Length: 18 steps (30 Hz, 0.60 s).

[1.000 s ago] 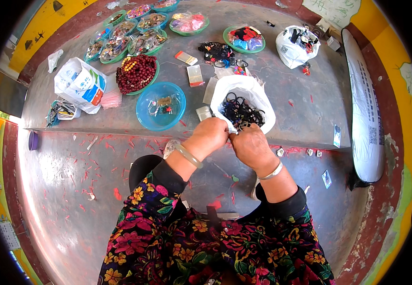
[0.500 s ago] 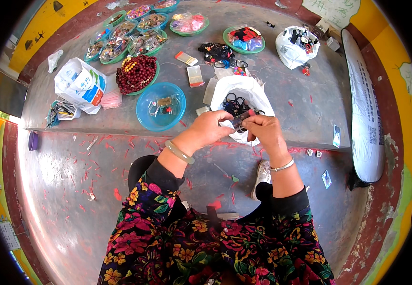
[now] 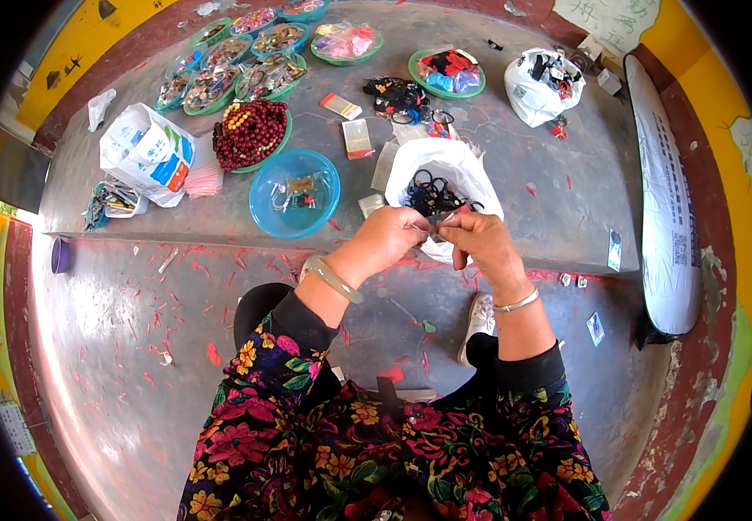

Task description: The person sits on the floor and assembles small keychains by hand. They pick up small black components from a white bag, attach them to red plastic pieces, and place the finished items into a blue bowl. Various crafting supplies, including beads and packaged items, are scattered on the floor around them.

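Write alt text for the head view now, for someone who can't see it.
A person's left hand and right hand hold a small, indistinct item between them at the near side of an open white bag of black bands. To the left, a blue basin and dark red beads sit on a grey platform.

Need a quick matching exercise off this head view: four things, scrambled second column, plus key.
Things:
1. Left hand
2. Right hand
3. Dark red beads
4. Purple container

Descriptions:
A. Heaped in a green dish
B. Silver-coloured bangle at the wrist
C. At the far left, below the edge of the grey platform
D. Thick pale bangle at the wrist

Pairs: 1-D, 2-B, 3-A, 4-C
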Each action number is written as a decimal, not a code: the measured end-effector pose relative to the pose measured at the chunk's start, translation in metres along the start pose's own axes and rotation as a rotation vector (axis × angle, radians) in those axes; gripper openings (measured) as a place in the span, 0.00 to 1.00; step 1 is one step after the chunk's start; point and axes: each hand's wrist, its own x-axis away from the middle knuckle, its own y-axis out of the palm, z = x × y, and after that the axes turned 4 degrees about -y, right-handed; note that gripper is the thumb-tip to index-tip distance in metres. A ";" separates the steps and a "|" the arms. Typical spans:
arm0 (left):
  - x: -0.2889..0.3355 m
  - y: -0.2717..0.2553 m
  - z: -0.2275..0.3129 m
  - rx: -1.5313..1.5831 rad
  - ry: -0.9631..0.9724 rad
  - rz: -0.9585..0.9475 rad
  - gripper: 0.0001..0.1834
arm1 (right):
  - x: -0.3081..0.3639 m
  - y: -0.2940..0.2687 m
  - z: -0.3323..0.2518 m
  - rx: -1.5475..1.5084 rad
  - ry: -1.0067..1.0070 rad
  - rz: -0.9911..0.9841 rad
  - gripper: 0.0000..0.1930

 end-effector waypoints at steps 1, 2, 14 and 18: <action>0.001 0.002 0.001 0.067 -0.016 0.000 0.09 | 0.000 -0.001 0.001 -0.009 0.002 0.001 0.09; 0.002 0.003 0.002 0.134 -0.031 0.001 0.09 | 0.000 -0.001 0.000 -0.019 0.004 0.002 0.09; -0.001 0.008 -0.002 0.004 0.028 0.063 0.11 | 0.004 0.004 -0.013 0.089 0.047 -0.018 0.09; 0.002 0.004 0.006 -0.067 0.081 0.028 0.11 | 0.004 0.000 -0.009 0.039 0.047 -0.070 0.08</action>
